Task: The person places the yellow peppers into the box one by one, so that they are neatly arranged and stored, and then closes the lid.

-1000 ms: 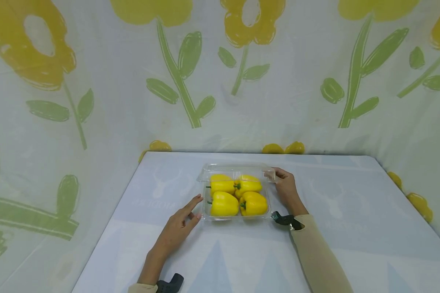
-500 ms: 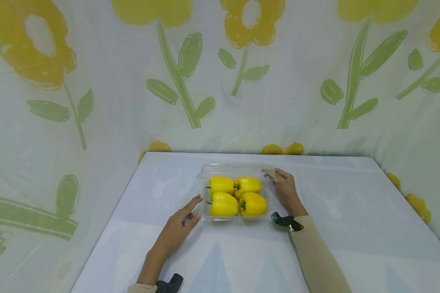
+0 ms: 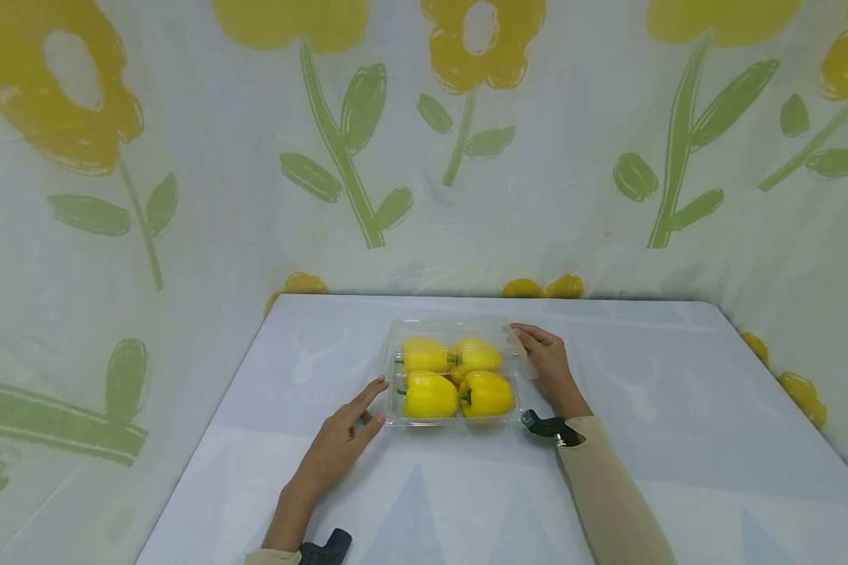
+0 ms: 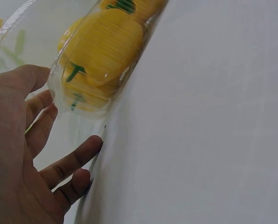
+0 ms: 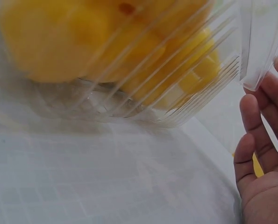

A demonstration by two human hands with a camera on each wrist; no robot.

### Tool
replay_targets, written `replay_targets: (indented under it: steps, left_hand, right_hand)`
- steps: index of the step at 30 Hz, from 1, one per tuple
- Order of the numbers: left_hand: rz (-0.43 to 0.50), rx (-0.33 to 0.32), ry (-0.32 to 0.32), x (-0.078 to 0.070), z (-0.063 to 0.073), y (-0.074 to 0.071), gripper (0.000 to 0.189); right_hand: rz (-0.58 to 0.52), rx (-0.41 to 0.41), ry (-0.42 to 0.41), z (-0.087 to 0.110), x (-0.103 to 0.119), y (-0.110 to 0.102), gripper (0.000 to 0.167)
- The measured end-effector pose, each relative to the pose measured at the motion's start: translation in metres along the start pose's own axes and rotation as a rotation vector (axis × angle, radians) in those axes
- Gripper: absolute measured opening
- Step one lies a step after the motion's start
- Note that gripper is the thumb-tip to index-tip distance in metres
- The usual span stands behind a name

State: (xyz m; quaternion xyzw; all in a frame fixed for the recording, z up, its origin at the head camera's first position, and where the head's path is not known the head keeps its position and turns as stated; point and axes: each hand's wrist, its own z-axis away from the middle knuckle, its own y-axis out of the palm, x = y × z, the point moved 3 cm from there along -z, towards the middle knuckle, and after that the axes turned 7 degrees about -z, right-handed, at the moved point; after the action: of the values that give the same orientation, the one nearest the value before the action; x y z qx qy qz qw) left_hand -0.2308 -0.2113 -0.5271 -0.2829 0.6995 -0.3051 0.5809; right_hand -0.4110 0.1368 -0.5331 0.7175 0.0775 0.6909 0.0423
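Note:
A clear plastic clamshell box (image 3: 438,422) with several yellow bell peppers (image 3: 429,395) in it stands on the table. Its lid (image 3: 459,328) is tilted over the two rear peppers, and the front ones lie uncovered. My right hand (image 3: 551,365) pinches the lid's right edge between thumb and fingers; the right wrist view shows that lid edge at the fingertips, the other fingers loosely bent. At the box's left side, my left hand (image 3: 339,441) touches the wall with its fingertips. The left wrist view shows the thumb near the rim and the lower fingers spread apart.
The white table (image 3: 678,377) has faint printed patterns. A cloth (image 3: 537,196) with yellow flowers and green stems hangs behind it and to the sides. Black wrist mounts (image 3: 551,424) sit on both wrists, the right one near the box's front right corner.
The lid has swung down from near upright toward the front, now over the rear peppers. My right hand keeps hold of its edge. The left hand and box stay in place.

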Motion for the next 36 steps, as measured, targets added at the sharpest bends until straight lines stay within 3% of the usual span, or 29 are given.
replay_targets:
  steps: [10,16,22,27,31,36]
  left_hand:
    - [0.014,-0.015,-0.033,-0.0003,0.0005,-0.0001,0.057]
    - [0.082,-0.039,-0.016,-0.0011,-0.002,0.0003,0.06]
    - [0.116,-0.132,0.012,-0.0014,-0.0025,-0.0024,0.05]
    - [0.14,-0.193,0.026,-0.0036,-0.0017,-0.0055,0.05]
    - [0.132,-0.221,0.059,-0.0056,-0.0021,-0.0062,0.053]
    - [0.064,-0.227,0.161,-0.0083,-0.0046,-0.0055,0.056]
  right_hand:
    - [-0.035,0.023,0.007,0.0007,0.0,0.0013,0.027]
    - [-0.059,0.022,0.008,0.0008,-0.0002,0.001,0.027]
    - [-0.119,0.061,-0.009,-0.0009,-0.0033,0.0013,0.021]
    - [-0.093,0.073,-0.014,-0.0008,-0.0044,0.0009,0.021]
    - [-0.053,0.068,-0.013,-0.0008,-0.005,0.0006,0.025]
    - [-0.027,0.061,-0.011,-0.0002,-0.0058,-0.0002,0.025]
